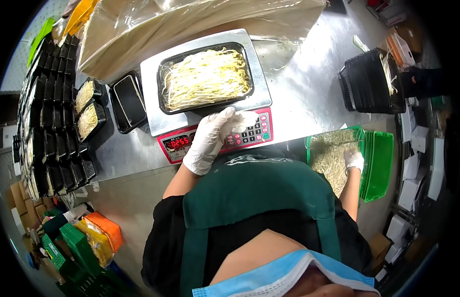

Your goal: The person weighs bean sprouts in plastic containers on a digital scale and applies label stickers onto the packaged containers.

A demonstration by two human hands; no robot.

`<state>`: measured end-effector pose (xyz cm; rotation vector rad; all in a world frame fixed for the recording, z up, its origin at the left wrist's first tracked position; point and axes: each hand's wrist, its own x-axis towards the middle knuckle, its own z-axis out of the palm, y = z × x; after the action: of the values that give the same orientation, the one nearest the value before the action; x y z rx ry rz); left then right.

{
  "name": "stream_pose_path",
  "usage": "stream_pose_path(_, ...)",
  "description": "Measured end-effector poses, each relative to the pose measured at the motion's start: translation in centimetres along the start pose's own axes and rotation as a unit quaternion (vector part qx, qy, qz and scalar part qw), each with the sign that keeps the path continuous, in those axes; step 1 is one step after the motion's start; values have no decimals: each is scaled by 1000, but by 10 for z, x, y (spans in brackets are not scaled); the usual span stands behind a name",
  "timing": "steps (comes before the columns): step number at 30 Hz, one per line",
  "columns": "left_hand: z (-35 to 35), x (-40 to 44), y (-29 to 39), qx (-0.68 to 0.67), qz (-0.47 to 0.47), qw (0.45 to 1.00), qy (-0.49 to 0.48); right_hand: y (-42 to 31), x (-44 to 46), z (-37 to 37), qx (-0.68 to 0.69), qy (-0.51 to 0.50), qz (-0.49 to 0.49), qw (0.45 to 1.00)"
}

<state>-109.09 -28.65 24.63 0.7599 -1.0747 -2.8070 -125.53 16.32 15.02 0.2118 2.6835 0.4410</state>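
My left hand [215, 136], in a white glove, hovers over the front of a red-edged digital scale [264, 133]. Its fingers reach out to the right above the keypad, and I see nothing in them. On the scale's metal plate [153, 94] lies a black plastic tray [165, 108] filled with bean sprouts [205, 76], just beyond the fingertips. The red display [179, 142] is lit. Down to the right, my gloved right hand [354, 161] rests in the loose bean sprouts [334, 161] inside a green crate [359, 136]. Its fingertips are hidden, so its grip does not show.
Black trays [56, 116] stand in tall stacks at left, beside two filled trays [88, 121] and an unfilled black tray [127, 106]. A plastic-lined box [190, 22] borders the back. More nested trays [366, 81] stand at right. Colored crates [86, 242] sit on the floor.
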Motion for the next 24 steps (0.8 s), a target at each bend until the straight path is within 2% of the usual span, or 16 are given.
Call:
stream_pose_path(2,0,5,-2,-21,11,1000,9,-43,-5,-49,207,107,-129,964)
stream_pose_path(4,4,7,0,0,8,999,-53,-94,28,-66,334,222,-271,875)
stream_pose_path(5,-8,12,-12,22,54,995,-84,-125,47,-79,410,187,-280,847)
stream_pose_path(6,5,-1,2,74,-13,993,-89,-155,61,-91,484,148,-288,813)
stream_pose_path(8,0,-4,-3,169,67,961,-206,-199,66,-139,435,163,-268,844)
stream_pose_path(11,4,-15,-8,74,-49,991,-101,-242,155,-142,464,165,-203,846)
stream_pose_path(12,1,-17,-7,65,-57,992,-93,-252,179,-139,471,161,-190,846)
stream_pose_path(13,0,-19,-7,60,-55,993,-80,-261,191,-141,477,103,-202,849)
stream_pose_path(14,-2,-19,-8,56,-54,995,-67,-271,180,-150,419,115,-150,888)
stream_pose_path(17,-10,-18,-7,87,-20,995,-34,-294,142,-156,369,107,-229,894)
stream_pose_path(18,-7,-18,2,68,-46,997,-1,-304,146,-144,372,147,-273,875)
stream_pose_path(20,-13,-6,7,45,23,999,21,-323,145,-120,382,221,-355,824)
stream_pose_path(22,-14,-1,22,20,81,995,45,-318,120,-105,376,197,-357,832)
stream_pose_path(23,-10,-1,29,-37,92,994,49,-308,107,-104,367,106,-401,833)
stream_pose_path(24,-16,9,24,-41,145,988,45,-294,96,-102,354,16,-438,826)
